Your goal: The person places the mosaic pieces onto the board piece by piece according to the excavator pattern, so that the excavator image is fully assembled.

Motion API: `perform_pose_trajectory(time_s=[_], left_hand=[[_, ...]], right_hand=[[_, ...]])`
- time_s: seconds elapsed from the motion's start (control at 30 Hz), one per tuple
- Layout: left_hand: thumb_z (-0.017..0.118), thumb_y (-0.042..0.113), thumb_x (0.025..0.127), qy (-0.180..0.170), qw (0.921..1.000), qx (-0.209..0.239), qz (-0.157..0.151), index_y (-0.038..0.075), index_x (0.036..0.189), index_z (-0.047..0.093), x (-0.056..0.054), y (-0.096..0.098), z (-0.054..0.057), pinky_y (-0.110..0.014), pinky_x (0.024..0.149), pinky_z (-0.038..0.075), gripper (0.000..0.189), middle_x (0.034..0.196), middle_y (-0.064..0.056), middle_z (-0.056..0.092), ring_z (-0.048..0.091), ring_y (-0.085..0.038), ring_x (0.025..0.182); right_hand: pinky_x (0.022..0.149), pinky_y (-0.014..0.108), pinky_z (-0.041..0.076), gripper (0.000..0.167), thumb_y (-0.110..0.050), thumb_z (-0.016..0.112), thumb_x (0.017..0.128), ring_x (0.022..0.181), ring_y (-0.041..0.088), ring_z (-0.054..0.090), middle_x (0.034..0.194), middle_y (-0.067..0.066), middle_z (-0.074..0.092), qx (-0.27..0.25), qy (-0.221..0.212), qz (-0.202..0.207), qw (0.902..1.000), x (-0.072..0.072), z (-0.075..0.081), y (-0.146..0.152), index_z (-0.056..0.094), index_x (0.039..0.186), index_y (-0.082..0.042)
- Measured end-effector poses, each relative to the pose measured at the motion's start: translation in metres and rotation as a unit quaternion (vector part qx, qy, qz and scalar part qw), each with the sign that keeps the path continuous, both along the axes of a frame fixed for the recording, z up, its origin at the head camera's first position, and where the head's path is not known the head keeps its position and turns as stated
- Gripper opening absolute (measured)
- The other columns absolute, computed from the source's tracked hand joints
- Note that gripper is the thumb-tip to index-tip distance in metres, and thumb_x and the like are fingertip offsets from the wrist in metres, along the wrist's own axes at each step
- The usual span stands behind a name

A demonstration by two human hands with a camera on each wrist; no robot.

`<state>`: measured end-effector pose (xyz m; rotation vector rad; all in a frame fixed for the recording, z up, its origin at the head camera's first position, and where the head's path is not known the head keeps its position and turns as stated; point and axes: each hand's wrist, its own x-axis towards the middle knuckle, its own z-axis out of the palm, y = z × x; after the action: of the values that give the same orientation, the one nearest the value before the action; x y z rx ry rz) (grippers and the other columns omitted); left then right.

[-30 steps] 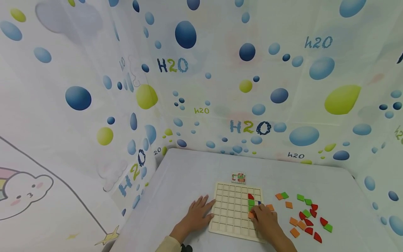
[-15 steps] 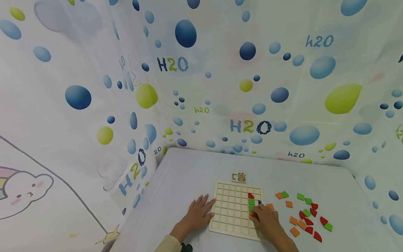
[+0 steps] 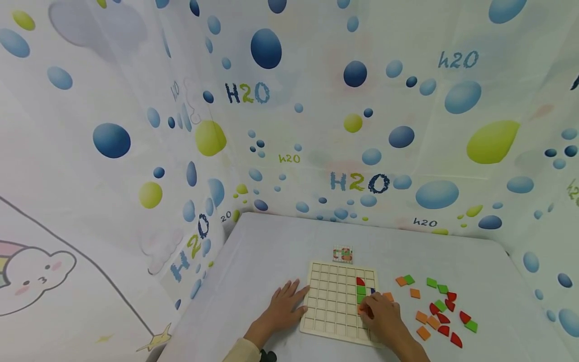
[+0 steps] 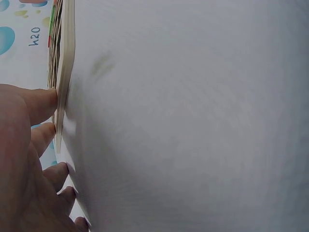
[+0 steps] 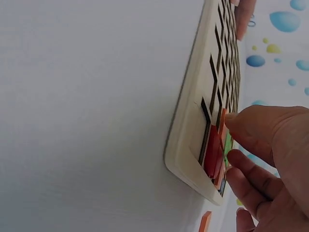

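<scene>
A pale wooden grid board [image 3: 331,305] lies on the white-covered table. My left hand [image 3: 284,306] rests at its left side with fingers spread; in the left wrist view the thumb [image 4: 43,101] touches the board's edge. Over the board's right columns my right hand [image 3: 385,318] pinches an orange square tile [image 5: 222,123] between thumb and fingers, the tile tipped up at its cell. Beside it a red piece [image 5: 212,152] sits in the grid. Farther up that side are a red quarter-round tile [image 3: 360,281], green tiles [image 3: 361,294] and a blue piece [image 3: 373,291], partly hidden.
A small printed pattern card [image 3: 343,254] lies behind the board. To the right, several loose orange tiles [image 3: 415,293], green tiles [image 3: 431,283] and red quarter-round tiles [image 3: 456,340] are scattered. A patterned curtain [image 3: 316,125] hangs behind the table.
The right fingers have shifted very slightly at the orange tile, which shows a little less from above. The left hand and board have stayed in place.
</scene>
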<state>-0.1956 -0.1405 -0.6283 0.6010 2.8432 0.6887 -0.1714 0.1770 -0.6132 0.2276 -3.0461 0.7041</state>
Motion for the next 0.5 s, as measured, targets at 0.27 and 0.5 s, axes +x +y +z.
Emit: perform_pose_trajectory(time_s=[0.27, 0.5], left_hand=[[0.058, 0.041, 0.107, 0.001, 1.0000, -0.002, 0.000, 0.026, 0.161, 0.046, -0.001, 0.000, -0.002, -0.070, 0.123, 0.025, 0.057, 0.170, -0.016, 0.035, 0.029, -0.044, 0.157], [0.058, 0.041, 0.107, -0.002, 1.0000, -0.002, 0.000, 0.026, 0.161, 0.046, -0.001, 0.000, -0.002, -0.069, 0.123, 0.025, 0.058, 0.171, -0.015, 0.034, 0.029, -0.044, 0.158]], right_hand=[[0.073, 0.051, 0.050, 0.015, -0.023, 0.081, 0.093, 0.096, 0.027, 0.063, 0.105, 0.005, 0.067, 0.017, -0.013, -0.034, 0.9992, -0.014, 0.001, 0.018, 0.073, 0.103, -0.016], [0.079, 0.057, 0.052, 0.032, -0.018, 0.079, 0.092, 0.098, 0.030, 0.062, 0.111, 0.015, 0.065, -0.023, -0.027, -0.096, 0.9947, -0.023, -0.004, 0.042, 0.070, 0.120, -0.006]])
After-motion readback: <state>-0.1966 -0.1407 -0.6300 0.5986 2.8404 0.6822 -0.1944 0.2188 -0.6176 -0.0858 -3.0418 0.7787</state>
